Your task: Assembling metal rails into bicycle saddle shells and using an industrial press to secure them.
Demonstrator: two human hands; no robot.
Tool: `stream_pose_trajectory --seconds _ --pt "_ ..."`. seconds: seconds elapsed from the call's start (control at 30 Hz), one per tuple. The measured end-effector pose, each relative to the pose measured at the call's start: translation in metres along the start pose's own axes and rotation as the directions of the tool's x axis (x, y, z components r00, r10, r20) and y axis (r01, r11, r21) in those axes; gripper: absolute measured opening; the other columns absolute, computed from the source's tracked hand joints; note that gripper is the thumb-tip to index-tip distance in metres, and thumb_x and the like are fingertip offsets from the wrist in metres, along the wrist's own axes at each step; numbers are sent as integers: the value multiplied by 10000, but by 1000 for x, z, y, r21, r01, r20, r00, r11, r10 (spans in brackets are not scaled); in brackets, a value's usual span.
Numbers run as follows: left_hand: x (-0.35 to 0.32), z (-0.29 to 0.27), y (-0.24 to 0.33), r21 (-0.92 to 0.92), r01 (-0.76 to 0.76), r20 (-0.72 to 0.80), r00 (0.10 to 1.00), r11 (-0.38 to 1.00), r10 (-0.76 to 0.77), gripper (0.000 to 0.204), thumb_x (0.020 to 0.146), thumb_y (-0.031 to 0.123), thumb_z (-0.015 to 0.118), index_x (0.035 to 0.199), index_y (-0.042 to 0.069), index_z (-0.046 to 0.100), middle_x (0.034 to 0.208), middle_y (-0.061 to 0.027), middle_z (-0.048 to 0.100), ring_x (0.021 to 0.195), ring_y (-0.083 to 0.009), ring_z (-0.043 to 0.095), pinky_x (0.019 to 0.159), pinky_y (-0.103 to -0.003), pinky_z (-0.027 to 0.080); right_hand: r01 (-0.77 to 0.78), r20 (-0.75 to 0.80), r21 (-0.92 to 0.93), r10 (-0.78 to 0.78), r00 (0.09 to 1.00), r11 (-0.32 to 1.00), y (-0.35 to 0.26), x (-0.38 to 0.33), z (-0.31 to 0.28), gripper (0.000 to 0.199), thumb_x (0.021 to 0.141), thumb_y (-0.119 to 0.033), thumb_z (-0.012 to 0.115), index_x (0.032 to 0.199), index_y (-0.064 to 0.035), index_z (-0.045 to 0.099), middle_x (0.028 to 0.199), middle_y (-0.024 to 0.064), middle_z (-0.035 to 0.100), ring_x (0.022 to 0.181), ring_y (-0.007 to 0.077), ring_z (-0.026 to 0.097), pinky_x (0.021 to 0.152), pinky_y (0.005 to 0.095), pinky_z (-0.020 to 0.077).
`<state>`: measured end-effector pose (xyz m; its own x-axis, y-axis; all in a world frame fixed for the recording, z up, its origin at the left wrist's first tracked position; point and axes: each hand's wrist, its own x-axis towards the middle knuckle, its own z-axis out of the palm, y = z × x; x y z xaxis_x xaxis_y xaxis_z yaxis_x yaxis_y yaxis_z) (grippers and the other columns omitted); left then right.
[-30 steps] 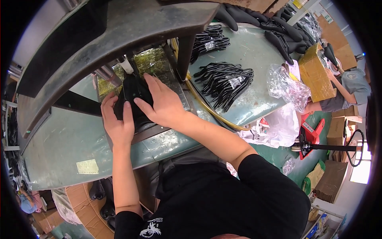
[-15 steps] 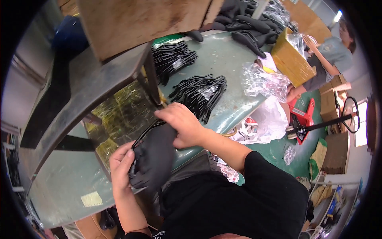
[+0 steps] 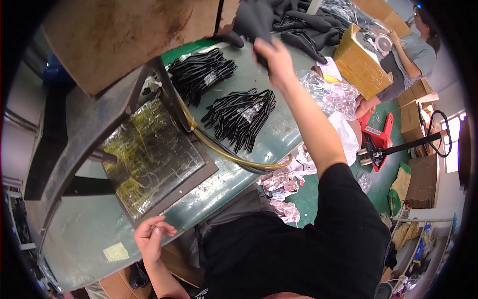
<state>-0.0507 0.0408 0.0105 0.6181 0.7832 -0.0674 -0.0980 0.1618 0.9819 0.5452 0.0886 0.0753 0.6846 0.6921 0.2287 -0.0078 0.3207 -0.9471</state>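
My right hand [image 3: 280,64] is stretched out to the far side of the bench, its fingers closed on the narrow end of a black bicycle saddle [image 3: 253,24]. Motion blurs that saddle a little, beside a heap of more black saddles [image 3: 303,24]. Near the front edge of the bench my left hand [image 3: 153,235] hangs with loosely curled, parted fingers and nothing in them. Between the hands lie two bundles of bent black rods, one nearer [image 3: 241,119] and one farther [image 3: 201,74]. The tape-covered plate [image 3: 154,154] of a dark metal machine lies bare beyond my left hand.
The machine's dark frame [image 3: 107,107] and a large brown board [image 3: 134,40] stand over the left. A yellowish hose [image 3: 234,158] crosses the bench edge. At the right are a taped carton [image 3: 361,62], a person [image 3: 418,55] and a red pallet truck [image 3: 381,137].
The saddle has left the plate area, where both hands held it. My right hand has carried it far across the bench to the heap; my left hand has let go and dropped nearer to me.
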Motion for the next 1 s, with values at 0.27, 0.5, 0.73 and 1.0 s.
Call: stream_pose_trajectory --seconds 0.27,0.5,0.73,1.0 --pt "-127 -55 -48 254 -240 -773 531 937 346 230 1112 142 598 1241 -35 667 914 -128 732 788 -199 702 742 -313 609 422 250 -605 -342 906 675 40 32 56 350 909 -53 722 1253 16 720 1263 176 750 984 194 761 842 319 611" --pt "-372 -136 -276 189 875 -970 96 446 222 303 979 211 712 1134 -44 660 999 -205 722 908 -361 699 844 -432 573 646 644 -672 -146 751 363 14 -75 49 493 815 85 572 1259 -38 745 1368 188 704 1176 389 709 986 415 588" --pt "-442 -40 -405 702 692 -588 428 -170 -686 342 1024 325 619 1223 55 684 1290 -171 721 1131 -405 729 917 -479 612 710 709 -701 181 682 67 -8 -107 8 693 785 78 577 1457 -89 612 1353 182 691 1199 427 662 1037 469 539" --pt "-396 19 -377 265 935 -828 97 -234 -553 354 1052 286 552 1349 115 644 1527 -151 572 1307 -399 642 982 -457 588 668 601 -730 331 728 -143 -15 -103 17 669 809 55 579 1458 -102 601 1266 201 703 1132 450 677 974 528 537"
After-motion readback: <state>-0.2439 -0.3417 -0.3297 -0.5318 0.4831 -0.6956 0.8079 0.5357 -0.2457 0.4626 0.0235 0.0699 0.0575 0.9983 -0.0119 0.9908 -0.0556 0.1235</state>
